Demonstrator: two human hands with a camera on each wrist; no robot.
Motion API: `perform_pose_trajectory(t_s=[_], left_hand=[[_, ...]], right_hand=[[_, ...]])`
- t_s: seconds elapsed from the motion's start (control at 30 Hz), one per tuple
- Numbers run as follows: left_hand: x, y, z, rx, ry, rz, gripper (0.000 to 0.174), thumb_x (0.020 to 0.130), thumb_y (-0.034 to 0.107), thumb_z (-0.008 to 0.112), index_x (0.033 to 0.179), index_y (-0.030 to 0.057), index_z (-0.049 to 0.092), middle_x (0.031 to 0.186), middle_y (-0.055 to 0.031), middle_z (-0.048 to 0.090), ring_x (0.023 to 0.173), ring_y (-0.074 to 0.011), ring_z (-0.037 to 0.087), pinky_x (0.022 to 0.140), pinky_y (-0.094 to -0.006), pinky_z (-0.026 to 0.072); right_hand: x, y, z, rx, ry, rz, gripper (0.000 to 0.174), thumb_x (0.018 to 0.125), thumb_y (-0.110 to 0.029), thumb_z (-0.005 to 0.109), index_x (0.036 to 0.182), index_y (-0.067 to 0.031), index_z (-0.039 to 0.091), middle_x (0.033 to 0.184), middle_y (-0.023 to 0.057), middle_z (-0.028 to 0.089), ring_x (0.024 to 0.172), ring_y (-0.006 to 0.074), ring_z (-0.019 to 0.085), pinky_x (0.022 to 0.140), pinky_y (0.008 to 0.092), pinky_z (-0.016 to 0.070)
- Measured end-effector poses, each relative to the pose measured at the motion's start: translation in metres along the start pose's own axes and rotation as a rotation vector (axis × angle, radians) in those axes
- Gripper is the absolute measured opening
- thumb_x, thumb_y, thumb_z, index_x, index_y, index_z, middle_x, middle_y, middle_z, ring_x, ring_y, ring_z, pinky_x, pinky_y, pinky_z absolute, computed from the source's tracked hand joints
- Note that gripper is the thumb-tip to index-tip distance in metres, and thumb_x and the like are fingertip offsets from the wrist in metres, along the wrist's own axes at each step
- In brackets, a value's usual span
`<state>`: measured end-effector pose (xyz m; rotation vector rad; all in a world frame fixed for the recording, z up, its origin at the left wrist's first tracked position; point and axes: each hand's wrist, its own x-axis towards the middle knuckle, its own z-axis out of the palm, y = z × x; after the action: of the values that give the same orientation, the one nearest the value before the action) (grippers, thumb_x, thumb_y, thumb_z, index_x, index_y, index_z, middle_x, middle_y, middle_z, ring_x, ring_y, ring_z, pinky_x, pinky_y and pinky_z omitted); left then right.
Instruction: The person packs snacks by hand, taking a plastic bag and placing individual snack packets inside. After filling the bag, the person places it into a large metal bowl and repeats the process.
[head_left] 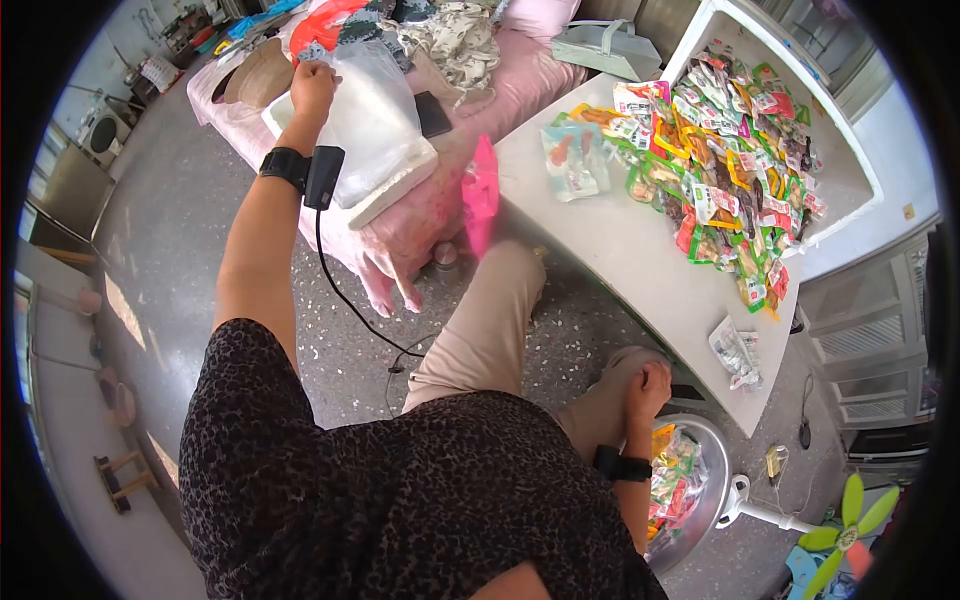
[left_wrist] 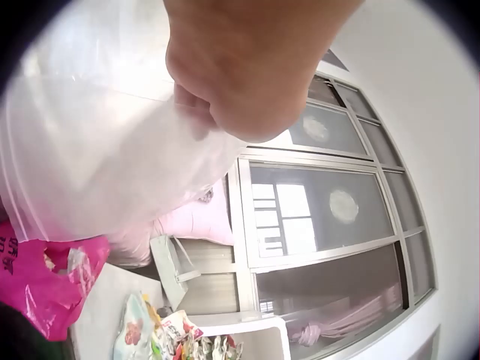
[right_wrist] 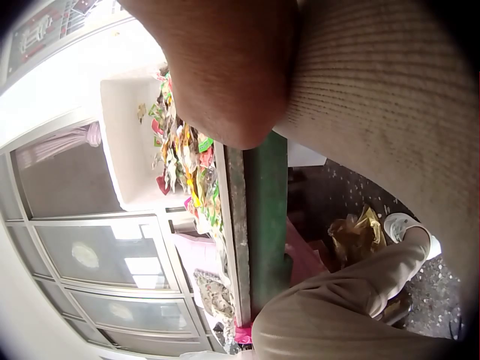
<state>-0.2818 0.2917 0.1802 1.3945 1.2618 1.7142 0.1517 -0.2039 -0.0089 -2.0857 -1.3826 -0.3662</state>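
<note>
My left hand (head_left: pixel 313 88) is raised over the bed, its fingers curled round the top edge of a clear plastic bag (head_left: pixel 372 110). In the left wrist view the bag (left_wrist: pixel 112 157) hangs down from the hand (left_wrist: pixel 240 67), whose fingertips are partly hidden. Below the bag in the head view lies a white foam lid or board (head_left: pixel 392 187). My right hand (head_left: pixel 650 388) rests on the trousered leg beside the table corner, loosely curled with nothing seen in it. In the right wrist view that hand (right_wrist: pixel 225 75) lies against the trouser fabric.
Small colourful food packets (head_left: pixel 715 180) spill from a white foam box (head_left: pixel 850 190) across the table (head_left: pixel 640 280). Two clear packets (head_left: pixel 735 355) lie near its corner. A metal basin (head_left: pixel 712 470) of packets stands below. A pink bag (head_left: pixel 481 195) hangs at the table's left edge.
</note>
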Motion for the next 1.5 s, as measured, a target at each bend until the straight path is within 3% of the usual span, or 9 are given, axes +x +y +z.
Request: perform_pose_trajectory(t_s=[0.1,0.23,0.3,0.5,0.77,0.97,1.27,1.37,1.5], left_hand=[[0.017,0.029,-0.017,0.508,0.185,0.240,0.016,0.077,0.016,0.044,0.080,0.0016,0.050,0.067,-0.0141,0.056,0.063,-0.0249,0.057,0.057,-0.0329,0.0441],[0.004,0.002,-0.016,0.802,0.136,0.459,0.018,0.078,0.022,0.042,0.081,0.0067,0.050,0.074,-0.0190,0.055,0.074,-0.0379,0.052,0.064,-0.0438,0.0400],[-0.018,-0.028,-0.010,0.839,-0.054,0.557,0.014,0.078,0.020,0.043,0.082,0.0079,0.049,0.074,-0.0177,0.055,0.071,-0.0356,0.052,0.061,-0.0435,0.0400],[-0.116,-0.071,0.007,0.944,-0.499,0.513,0.011,0.076,0.017,0.045,0.080,0.0089,0.051,0.081,-0.0123,0.055,0.077,-0.0302,0.053,0.065,-0.0389,0.0420],[-0.130,-0.024,-0.003,1.104,-0.194,0.935,0.021,0.072,0.018,0.053,0.092,0.0158,0.055,0.097,-0.0094,0.050,0.095,-0.0272,0.045,0.076,-0.0379,0.0365],[-0.176,0.008,0.012,0.867,-0.501,1.001,0.024,0.069,0.011,0.055,0.093,0.0108,0.054,0.099,-0.0105,0.048,0.097,-0.0286,0.044,0.080,-0.0379,0.0360],[-0.258,0.024,0.066,0.310,-0.803,0.648,0.024,0.074,0.011,0.049,0.097,0.0056,0.053,0.097,-0.0115,0.051,0.093,-0.0281,0.046,0.081,-0.0363,0.0374],[-0.289,0.039,0.076,0.169,-0.867,0.598,0.021,0.078,0.012,0.047,0.097,0.0052,0.053,0.097,-0.0115,0.051,0.092,-0.0278,0.047,0.081,-0.0358,0.0378],[-0.334,0.055,0.092,0.041,-1.067,0.763,0.018,0.078,0.014,0.049,0.094,0.0068,0.054,0.098,-0.0100,0.051,0.092,-0.0271,0.048,0.079,-0.0354,0.0387]], right_hand=[[0.007,-0.007,0.001,0.004,0.026,-0.027,0.015,0.060,-0.003,0.053,0.075,-0.0038,0.051,0.080,0.0120,0.055,0.085,0.0315,0.051,0.075,0.0392,0.0408],[0.007,-0.007,0.002,-0.010,0.022,-0.034,0.015,0.060,-0.003,0.053,0.074,-0.0041,0.051,0.080,0.0119,0.055,0.085,0.0312,0.051,0.074,0.0391,0.0410],[0.006,-0.005,0.004,-0.008,-0.003,-0.016,0.015,0.061,-0.004,0.052,0.076,-0.0054,0.051,0.083,0.0107,0.055,0.088,0.0304,0.050,0.075,0.0395,0.0397],[0.000,0.006,0.009,-0.033,-0.050,0.006,0.015,0.064,-0.008,0.052,0.079,-0.0077,0.052,0.087,0.0084,0.056,0.095,0.0286,0.049,0.077,0.0400,0.0367],[0.003,0.001,0.005,-0.019,-0.064,0.023,0.015,0.063,-0.008,0.053,0.078,-0.0077,0.053,0.087,0.0084,0.056,0.095,0.0280,0.048,0.079,0.0398,0.0355],[-0.002,0.009,0.011,-0.012,-0.057,0.034,0.016,0.064,-0.008,0.053,0.079,-0.0078,0.052,0.090,0.0082,0.055,0.097,0.0273,0.047,0.078,0.0399,0.0349],[0.002,0.005,-0.002,0.168,-0.032,0.018,0.017,0.064,-0.005,0.051,0.081,-0.0044,0.052,0.089,0.0111,0.054,0.087,0.0277,0.051,0.072,0.0375,0.0397],[0.001,0.000,-0.001,0.343,-0.024,0.237,0.016,0.072,-0.007,0.051,0.087,-0.0023,0.052,0.089,0.0114,0.055,0.083,0.0240,0.053,0.071,0.0341,0.0417],[0.038,-0.061,-0.025,1.205,-0.339,0.803,0.033,0.080,-0.021,0.048,0.108,-0.0045,0.041,0.094,0.0102,0.053,0.086,0.0219,0.052,0.072,0.0328,0.0433]])
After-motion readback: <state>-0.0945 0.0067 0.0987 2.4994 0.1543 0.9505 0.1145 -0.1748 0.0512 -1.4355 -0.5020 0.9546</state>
